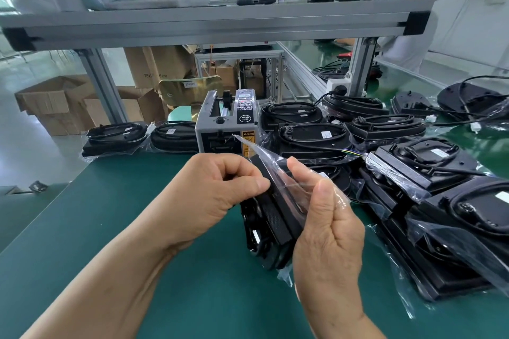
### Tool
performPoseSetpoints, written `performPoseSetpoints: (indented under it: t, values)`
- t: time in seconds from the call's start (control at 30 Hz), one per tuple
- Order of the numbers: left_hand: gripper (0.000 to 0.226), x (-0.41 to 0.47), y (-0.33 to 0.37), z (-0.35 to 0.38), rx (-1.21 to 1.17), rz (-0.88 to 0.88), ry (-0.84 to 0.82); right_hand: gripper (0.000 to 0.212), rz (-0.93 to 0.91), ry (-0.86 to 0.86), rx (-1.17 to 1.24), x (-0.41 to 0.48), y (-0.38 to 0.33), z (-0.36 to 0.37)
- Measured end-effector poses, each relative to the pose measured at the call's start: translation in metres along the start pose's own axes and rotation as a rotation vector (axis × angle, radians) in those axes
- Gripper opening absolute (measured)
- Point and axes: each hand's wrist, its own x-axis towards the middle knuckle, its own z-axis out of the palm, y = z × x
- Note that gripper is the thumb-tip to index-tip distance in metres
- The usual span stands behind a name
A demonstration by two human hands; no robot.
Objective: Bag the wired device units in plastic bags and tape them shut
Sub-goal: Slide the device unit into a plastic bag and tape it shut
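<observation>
Over the green bench mat (137, 228), just in front of the tape dispenser (228, 124): holds one black wired device unit (275, 223) on edge between both hands, already inside its clear plastic bag (292, 181). Hard to tell whether resting on the mat at the lower end or held just above it.

Pinches the film against the unit's upper edge with thumb and forefinger of the left hand (217, 192), with the remaining fingers curled toward the palm. Pinches the loose mouth of the bag with the right hand (327, 231): thumb upright and pressed onto the film, forefinger behind it, the other fingers loosely curled, film draped over the thumb. Leaves a pointed flap (248, 143) of the bag sticking up toward the dispenser.

Judged as the closing step: unit bagged, mouth gathered, not yet folded flat or taped.

Next move calls for folding the flap down snug against the unit and pinning it there with one hand alone. Frees the other hand to reach the short way forward to the dispenser slot, take a strip, and press it across the fold. No cut strip discernible at the slot. Needs a taut fold first, or slack film likely to wrinkle under the tape.

Right of the dispenser, a heap of bagged units (427, 165), touching and overlapping. Left of it, a pair of bagged units (115, 135) side by side.
</observation>
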Motion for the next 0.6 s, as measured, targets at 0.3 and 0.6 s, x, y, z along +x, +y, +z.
performPoseSetpoints:
  t: [0.3,0.6]
  values:
    - [0.016,-0.026,0.002,0.019,0.336,0.197,0.049,0.045,-0.026,-0.007,0.059,0.0,-0.004,0.0]
    - [0.008,-0.027,0.001,0.024,0.214,0.188,0.061,0.039,-0.039,0.044,0.034,-0.001,-0.002,0.004]
